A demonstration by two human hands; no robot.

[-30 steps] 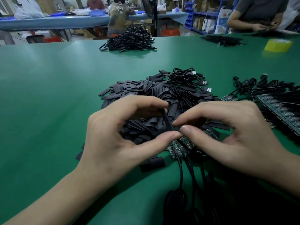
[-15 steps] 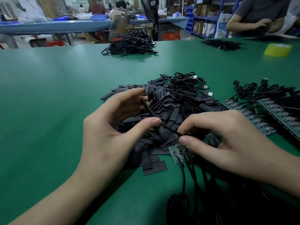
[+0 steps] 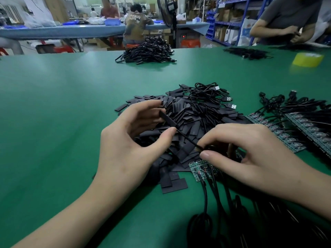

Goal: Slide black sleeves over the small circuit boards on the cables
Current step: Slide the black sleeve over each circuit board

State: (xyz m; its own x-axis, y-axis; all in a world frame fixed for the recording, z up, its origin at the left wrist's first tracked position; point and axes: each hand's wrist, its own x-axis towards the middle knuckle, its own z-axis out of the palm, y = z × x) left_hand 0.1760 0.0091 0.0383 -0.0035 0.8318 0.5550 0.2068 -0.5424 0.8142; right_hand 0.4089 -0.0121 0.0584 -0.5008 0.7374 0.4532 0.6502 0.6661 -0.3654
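Now | green table [image 3: 53,122], blue shelving [image 3: 229,23] behind | left hand [image 3: 129,153] fingers clamp black sleeve [image 3: 167,119] | right hand [image 3: 254,158] fingers pinch cable [image 3: 189,139]

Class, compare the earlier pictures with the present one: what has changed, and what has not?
The left hand, pinching the black sleeve, moved left and away from the right hand, exposing thin cable between them. Both keep their grip; the sleeve pile and circuit boards stayed put.
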